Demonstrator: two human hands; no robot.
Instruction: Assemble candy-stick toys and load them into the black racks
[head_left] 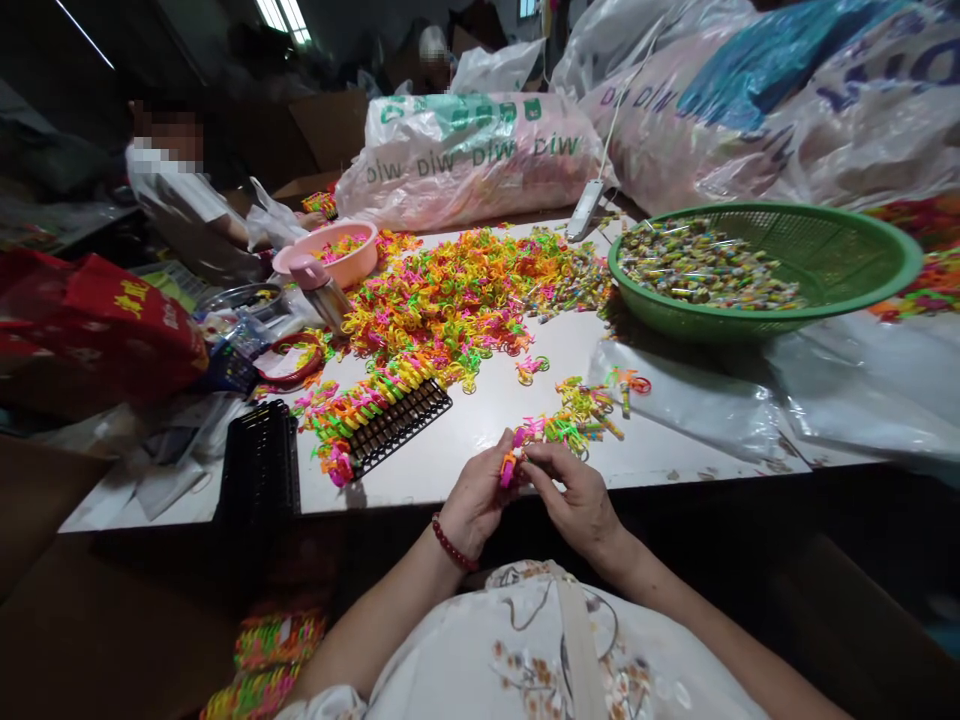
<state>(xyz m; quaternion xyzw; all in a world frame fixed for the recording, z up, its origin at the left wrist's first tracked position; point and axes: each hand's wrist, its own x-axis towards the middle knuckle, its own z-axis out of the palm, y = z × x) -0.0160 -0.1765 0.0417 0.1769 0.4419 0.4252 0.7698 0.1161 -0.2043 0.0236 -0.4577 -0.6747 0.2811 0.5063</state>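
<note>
My left hand (476,495) and my right hand (574,495) meet at the near edge of the white table (480,440). Both are closed around a small pink plastic toy piece (510,465), pinched between the fingers. A red bead bracelet sits on my left wrist. Just beyond my hands lies a small heap of finished colourful pieces (581,415). A big pile of neon plastic pieces (457,295) covers the table's middle. A black slotted tray (397,420) to the left carries a row of the pieces.
A green basket (847,250) of small wrapped items stands at the right, on clear plastic bags. A pink bowl (337,255), a bottle and a red bag (97,320) lie at the left. Large filled sacks line the back. Another person sits at the far left.
</note>
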